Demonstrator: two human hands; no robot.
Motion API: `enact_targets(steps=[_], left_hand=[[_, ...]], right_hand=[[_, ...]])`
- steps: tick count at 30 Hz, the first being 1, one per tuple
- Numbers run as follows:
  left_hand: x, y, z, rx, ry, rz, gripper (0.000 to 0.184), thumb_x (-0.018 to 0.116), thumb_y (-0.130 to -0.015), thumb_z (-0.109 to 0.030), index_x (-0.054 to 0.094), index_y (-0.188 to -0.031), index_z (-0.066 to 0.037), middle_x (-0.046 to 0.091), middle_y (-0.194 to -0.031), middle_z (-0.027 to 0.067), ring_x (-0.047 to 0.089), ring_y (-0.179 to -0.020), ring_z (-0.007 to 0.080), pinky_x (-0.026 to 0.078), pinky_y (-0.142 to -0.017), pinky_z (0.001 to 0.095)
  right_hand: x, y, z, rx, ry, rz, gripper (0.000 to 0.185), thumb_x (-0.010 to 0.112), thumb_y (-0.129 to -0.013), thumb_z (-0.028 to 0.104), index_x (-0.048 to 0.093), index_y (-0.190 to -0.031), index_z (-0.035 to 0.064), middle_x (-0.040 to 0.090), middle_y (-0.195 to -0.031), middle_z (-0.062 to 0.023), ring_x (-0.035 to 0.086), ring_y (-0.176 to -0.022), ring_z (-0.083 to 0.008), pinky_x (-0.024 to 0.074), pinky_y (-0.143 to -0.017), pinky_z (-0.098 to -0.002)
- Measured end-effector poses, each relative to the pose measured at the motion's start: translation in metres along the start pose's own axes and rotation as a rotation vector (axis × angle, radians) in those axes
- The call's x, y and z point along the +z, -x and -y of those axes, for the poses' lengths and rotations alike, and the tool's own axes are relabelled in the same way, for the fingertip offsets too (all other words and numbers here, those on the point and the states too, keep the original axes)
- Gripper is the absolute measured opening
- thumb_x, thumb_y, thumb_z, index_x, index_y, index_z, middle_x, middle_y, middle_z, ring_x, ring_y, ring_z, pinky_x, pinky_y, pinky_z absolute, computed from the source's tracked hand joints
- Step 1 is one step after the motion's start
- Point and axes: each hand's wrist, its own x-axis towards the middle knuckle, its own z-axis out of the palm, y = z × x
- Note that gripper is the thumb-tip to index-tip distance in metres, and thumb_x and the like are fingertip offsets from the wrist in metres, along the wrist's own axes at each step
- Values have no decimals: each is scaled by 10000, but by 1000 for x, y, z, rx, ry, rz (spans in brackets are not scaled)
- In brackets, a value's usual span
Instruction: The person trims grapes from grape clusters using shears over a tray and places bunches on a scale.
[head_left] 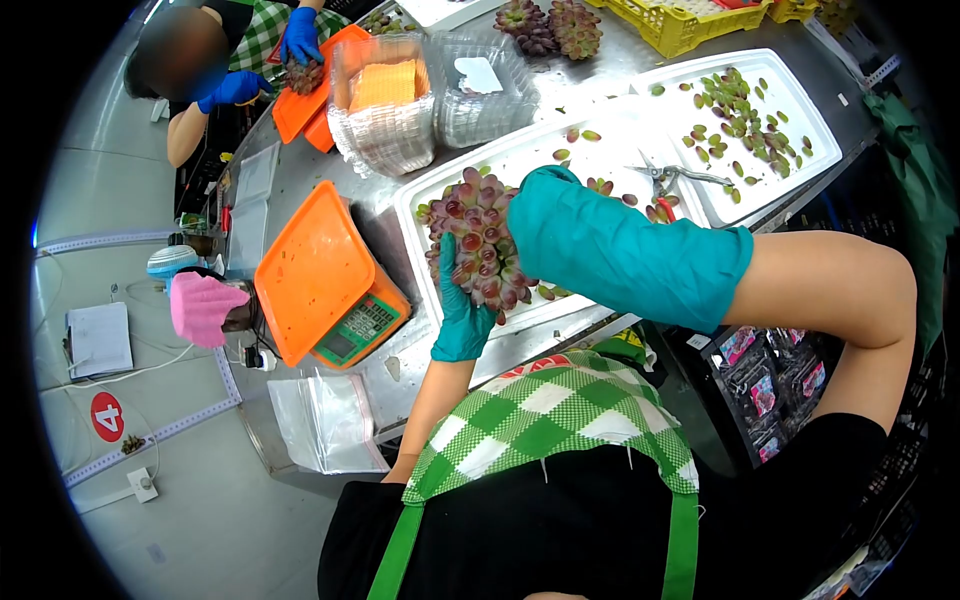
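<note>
Steadiness matters with the plump, reddish-purple succulent rosette (482, 240), held over the shallow white plastic tray (605, 155) along the metal tabletop's (630, 55) front edge. The teal-gloved left hand (460, 312) cups its left side, fingers extended; the teal-gloved right hand (535, 205) meets its right side, fingertips hidden, grip impossible to tell. Light pressure should spare the fleshy leaves; staying over the tray should catch strays.

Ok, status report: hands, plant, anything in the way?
Left hand holding purplish succulent over white tray. Right hand at its right side, fingers hidden. Pruners lie farther right near loose leaves, seemingly not in the way.
</note>
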Motion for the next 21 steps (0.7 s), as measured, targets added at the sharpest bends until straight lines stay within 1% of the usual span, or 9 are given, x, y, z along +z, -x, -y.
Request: enact_targets(steps=[3,7,9,12,15,16,18,19,21], left_hand=[[1,-1,1,9,4,25,507,399,-853,-444,366,-1248,-129,427,-1242,96,436,-1118,263,359,-943,433],[6,3,-2,-1,-12,16,563,404,-856,-429,280,-1287,-90,368,-1278,135,394,-1158,267,350,-964,425],[3,2,-1,0,-32,1,564,398,-857,-436,280,-1288,-92,368,-1278,134,395,-1157,266,351,-963,427],[1,-2,-1,13,-15,24,508,401,-853,-432,363,-1249,-116,421,-1247,86,434,-1120,245,357,-948,410],[-3,-5,-3,6,42,78,573,383,-853,-459,278,-1292,-104,351,-1290,130,388,-1159,282,353,-956,435],[-5,-4,-3,-11,72,100,581,380,-851,-467,276,-1294,-107,348,-1292,130,386,-1159,287,353,-955,438],[-9,-3,-4,-44,133,146,596,374,-845,-485,270,-1298,-112,343,-1296,130,384,-1159,298,354,-951,443],[-8,-1,-6,-23,96,112,620,370,-836,-507,264,-1302,-113,345,-1294,132,382,-1158,304,345,-955,448],[-4,2,-8,9,42,138,623,372,-833,-509,266,-1301,-112,345,-1294,131,379,-1162,303,339,-959,452]], right_hand=[[26,-8,7,11,-488,40,99,557,-602,122,555,-647,34,481,-588,-103,480,-573,-227,394,-537,-315],[31,-7,7,34,-670,-44,104,569,-595,123,559,-655,38,495,-599,-89,493,-582,-229,395,-535,-314],[27,-12,5,34,-694,-56,101,571,-594,121,560,-654,41,498,-604,-85,494,-585,-228,394,-534,-312],[14,-11,-5,31,-663,-48,96,574,-592,119,560,-652,46,503,-611,-80,496,-591,-227,392,-533,-310],[-8,8,-22,49,-559,-24,91,577,-590,117,561,-651,51,508,-618,-75,498,-597,-226,390,-532,-308],[-15,13,-27,62,-522,-11,90,578,-589,116,561,-650,52,510,-620,-74,499,-598,-225,389,-531,-307],[-17,21,-29,80,-511,6,130,555,-611,99,538,-719,29,484,-616,-72,491,-590,-213,382,-553,-309],[-19,25,-30,89,-506,14,152,544,-622,90,526,-754,18,472,-614,-72,487,-585,-206,379,-564,-310],[-20,31,-25,115,-441,46,160,545,-625,88,523,-766,16,473,-618,-72,488,-587,-205,378,-564,-311]])
